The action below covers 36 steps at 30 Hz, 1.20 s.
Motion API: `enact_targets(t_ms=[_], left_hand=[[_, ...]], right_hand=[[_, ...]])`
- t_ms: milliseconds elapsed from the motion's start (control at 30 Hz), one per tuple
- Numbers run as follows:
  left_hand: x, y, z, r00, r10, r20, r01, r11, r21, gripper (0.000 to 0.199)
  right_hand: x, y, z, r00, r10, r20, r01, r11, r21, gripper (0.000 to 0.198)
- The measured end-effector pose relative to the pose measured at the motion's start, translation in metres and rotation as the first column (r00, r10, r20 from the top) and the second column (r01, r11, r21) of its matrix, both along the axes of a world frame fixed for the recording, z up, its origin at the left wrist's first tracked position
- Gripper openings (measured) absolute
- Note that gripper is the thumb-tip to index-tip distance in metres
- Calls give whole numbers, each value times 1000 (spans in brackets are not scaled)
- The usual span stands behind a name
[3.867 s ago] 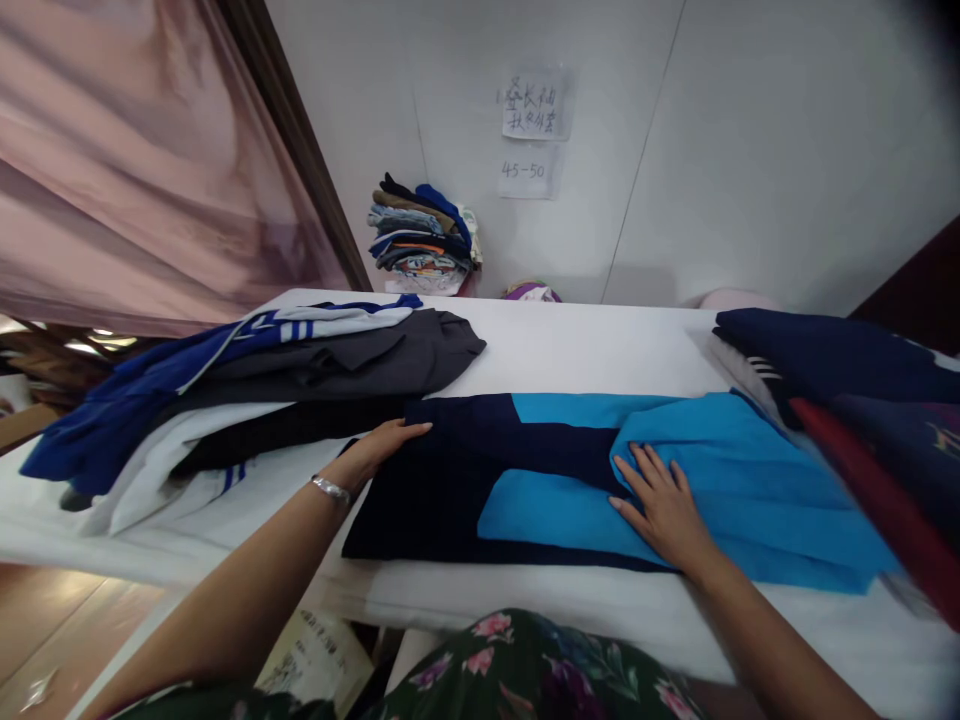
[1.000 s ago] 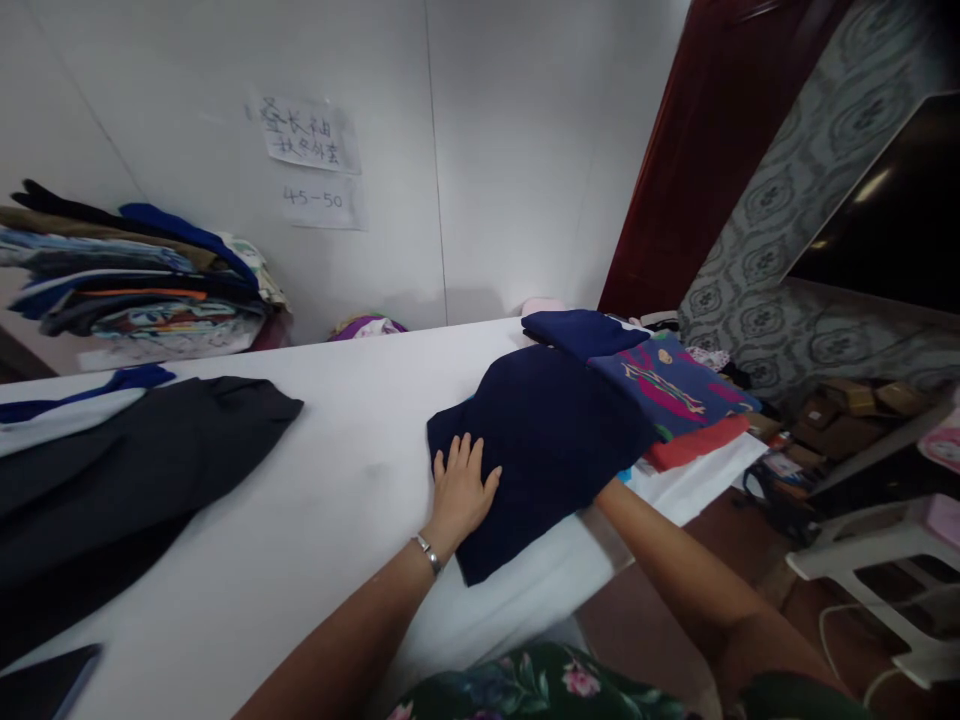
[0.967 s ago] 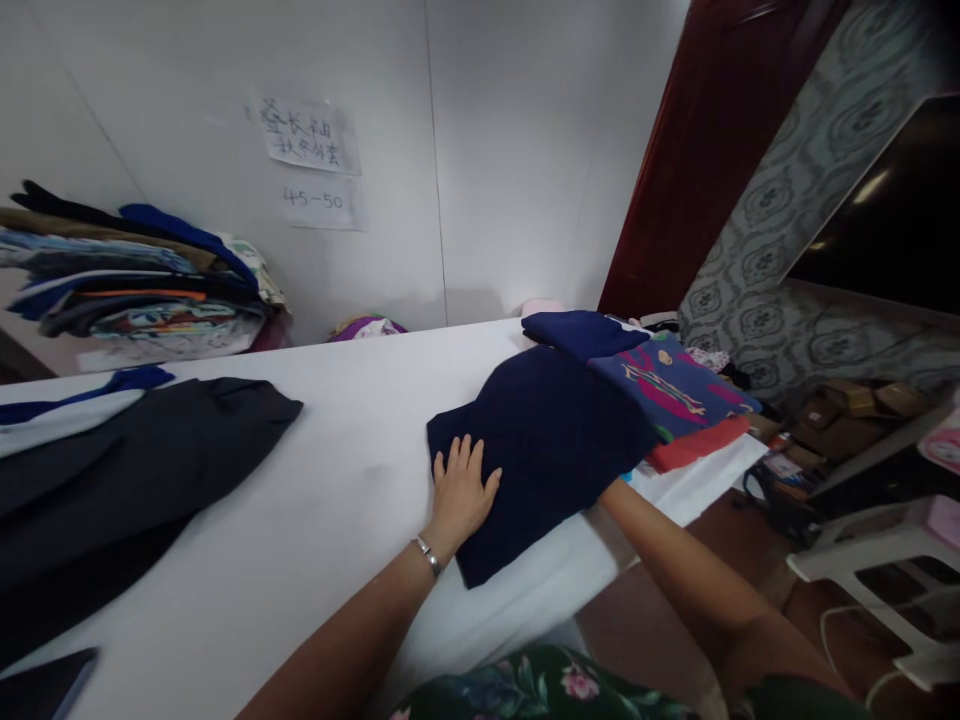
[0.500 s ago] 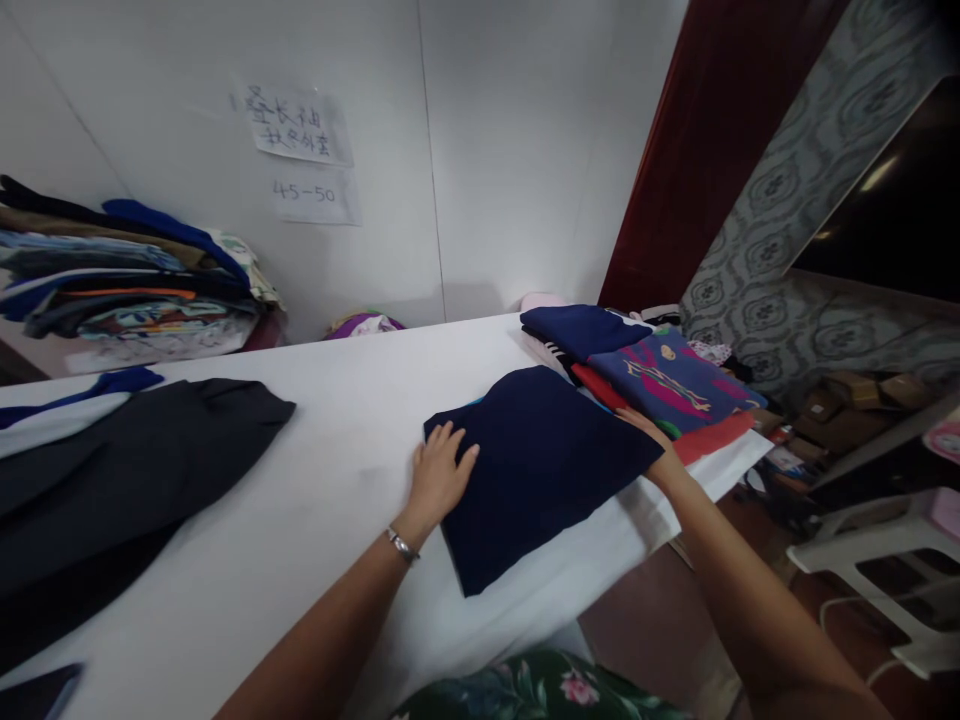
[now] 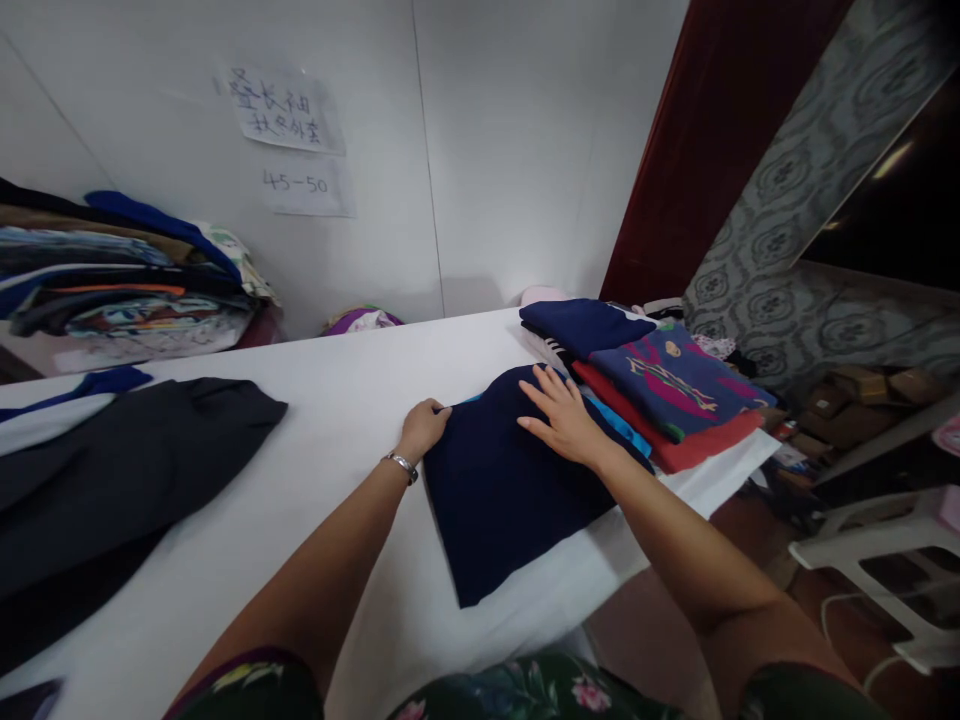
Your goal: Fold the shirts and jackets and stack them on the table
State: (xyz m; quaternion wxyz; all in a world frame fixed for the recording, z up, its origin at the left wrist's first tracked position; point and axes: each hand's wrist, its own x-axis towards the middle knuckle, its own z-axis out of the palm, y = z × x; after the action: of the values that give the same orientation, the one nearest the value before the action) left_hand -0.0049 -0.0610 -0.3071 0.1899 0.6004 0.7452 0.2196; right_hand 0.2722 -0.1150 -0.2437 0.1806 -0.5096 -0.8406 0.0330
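A folded navy blue garment lies on the white-covered table, with bright blue cloth showing from under its right edge. At its upper left corner is my left hand, with fingers closed on the edge of the fabric. My right hand lies flat on the upper part of the garment, fingers spread. Just beyond it sit folded clothes: a dark blue piece, a patterned purple-blue piece and red cloth.
A dark grey garment is spread over the left of the table. Farther back on the left rises a stack of folded clothes. Handwritten paper signs hang on the wall. To the right stand a white plastic stool and cardboard boxes.
My right hand has moved from the garment's right edge onto its top. My left hand has shifted up from the surface to the upper left corner and closed there.
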Motion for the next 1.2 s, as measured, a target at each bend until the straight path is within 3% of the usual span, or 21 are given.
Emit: enact_targets(t_ms=[100, 200, 267, 367, 467, 600, 667, 800, 933, 1033, 1200], left_hand=[[1, -3, -5, 997, 73, -25, -72, 997, 22, 29], [3, -8, -13, 992, 113, -56, -110, 992, 60, 32], [5, -10, -16, 991, 110, -71, -103, 991, 90, 32], [5, -12, -18, 993, 83, -80, -73, 990, 118, 30], [3, -14, -18, 995, 63, -82, -50, 988, 148, 29], [1, -15, -22, 994, 60, -86, -43, 982, 182, 30], [1, -15, -25, 994, 64, -88, -46, 981, 189, 30], [0, -13, -28, 994, 70, -89, -51, 979, 196, 31], [0, -13, -29, 996, 61, -60, -48, 979, 198, 31], [0, -13, -26, 998, 62, -8, -60, 980, 190, 30], [-5, -16, -19, 988, 78, 131, -98, 984, 151, 36]], right_hand=[[10, 25, -42, 968, -158, 194, 183, 976, -117, 67], [27, 37, -76, 942, -223, 252, 251, 964, -85, 68], [32, 37, -85, 941, -226, 252, 247, 967, -56, 69], [29, 35, -77, 945, -216, 245, 245, 965, -98, 71], [15, 37, -52, 952, -213, 221, 247, 959, -141, 73], [-5, 59, -26, 975, -112, 189, 120, 992, -29, 71], [-9, 76, -28, 973, -86, 215, 105, 991, -79, 71], [-1, 102, -56, 948, -167, 271, 238, 937, -256, 74], [6, 108, -76, 952, -177, 249, 239, 940, -245, 77], [4, 107, -73, 955, -173, 241, 235, 938, -257, 77], [3, 96, -52, 959, -154, 239, 227, 919, -322, 72]])
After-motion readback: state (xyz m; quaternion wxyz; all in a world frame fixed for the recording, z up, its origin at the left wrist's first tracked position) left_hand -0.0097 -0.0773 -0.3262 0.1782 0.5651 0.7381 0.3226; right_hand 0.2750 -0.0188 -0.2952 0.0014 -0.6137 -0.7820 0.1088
